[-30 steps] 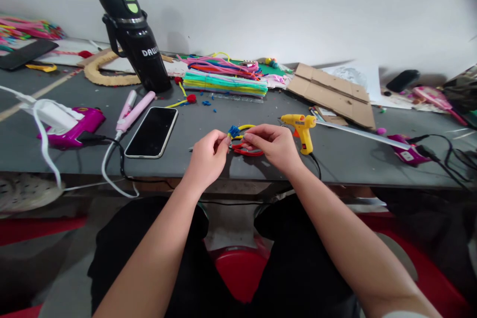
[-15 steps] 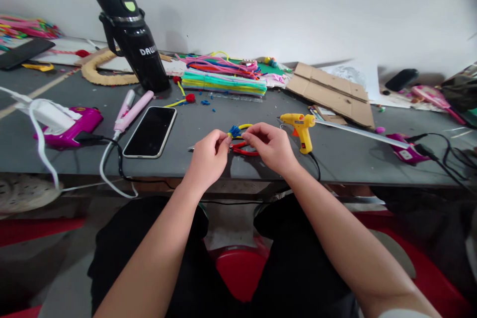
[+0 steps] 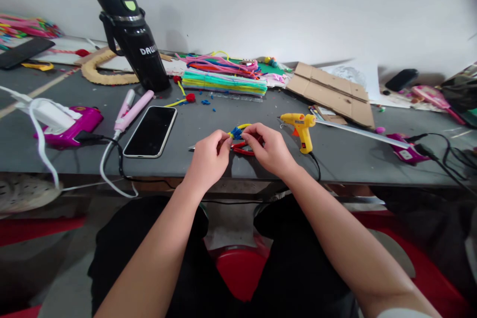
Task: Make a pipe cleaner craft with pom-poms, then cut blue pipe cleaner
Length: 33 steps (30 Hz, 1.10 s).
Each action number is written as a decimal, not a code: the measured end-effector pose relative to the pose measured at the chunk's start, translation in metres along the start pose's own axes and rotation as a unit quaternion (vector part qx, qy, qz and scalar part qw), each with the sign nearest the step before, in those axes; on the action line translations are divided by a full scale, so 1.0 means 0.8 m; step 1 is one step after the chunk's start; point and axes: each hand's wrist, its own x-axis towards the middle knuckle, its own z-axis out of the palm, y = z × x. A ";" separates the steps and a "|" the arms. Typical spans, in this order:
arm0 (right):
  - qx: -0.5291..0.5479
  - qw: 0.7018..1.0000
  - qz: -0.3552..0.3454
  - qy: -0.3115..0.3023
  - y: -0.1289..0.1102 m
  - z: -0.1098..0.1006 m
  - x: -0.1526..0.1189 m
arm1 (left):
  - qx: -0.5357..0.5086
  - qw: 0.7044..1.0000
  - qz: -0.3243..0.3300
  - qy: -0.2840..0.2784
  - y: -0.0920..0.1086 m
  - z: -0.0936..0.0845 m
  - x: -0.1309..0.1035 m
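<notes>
My left hand (image 3: 211,155) pinches a small blue and yellow pipe-cleaner piece (image 3: 236,132) between thumb and fingers. From the other side, the fingertips of my right hand (image 3: 269,149) close on its blue end. The blue part looks fuzzy and looped; its exact shape is too small to tell. Just behind it curves a yellow strip (image 3: 245,125), partly hidden by my right hand. Beneath my hands lies a cutting tool with red handles (image 3: 242,148), its metal tip showing left of my left hand. Whether it is scissors or pliers I cannot tell.
Right of my hands stands a yellow glue gun (image 3: 301,129). A phone (image 3: 151,131) and a pink styling iron (image 3: 132,112) lie left. Behind are a black bottle (image 3: 134,35), bundled pipe cleaners (image 3: 223,83) and cardboard (image 3: 331,94). Cables hang over the front edge.
My right fingertips have shifted slightly left, closer to my left hand at the blue end. The other objects stay where they were.
</notes>
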 end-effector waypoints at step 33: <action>-0.049 0.998 -0.005 0.042 0.002 0.006 -0.001 | 0.012 0.999 0.048 -0.007 -0.003 0.000 -0.001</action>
